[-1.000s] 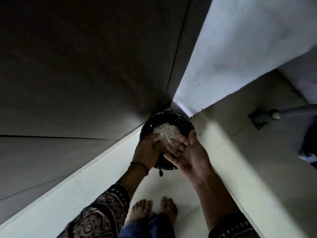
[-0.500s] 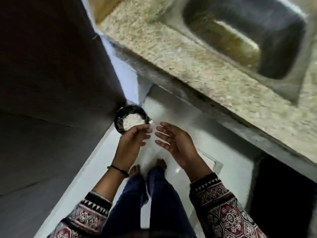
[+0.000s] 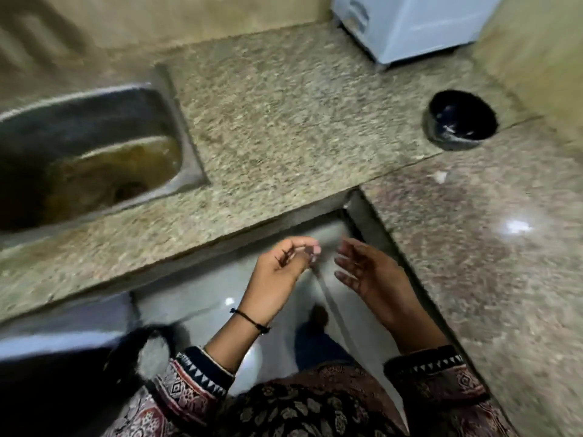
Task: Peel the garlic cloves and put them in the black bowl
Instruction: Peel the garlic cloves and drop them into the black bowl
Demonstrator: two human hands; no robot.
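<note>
Black bowl (image 3: 460, 119) stands well apart from both hands, upright on the speckled granite countertop (image 3: 284, 121), mouth up. It is round, so no long axis shows. A few pale scraps lie inside, too blurred to name. The left hand (image 3: 280, 266) hangs over the floor tiles (image 3: 202, 298) below the counter edge, fingers curled to the thumb; I cannot tell whether it pinches anything. The right hand (image 3: 369, 272), just beside it, is spread and holds nothing. A steel sink (image 3: 94, 146) lies to the left.
</note>
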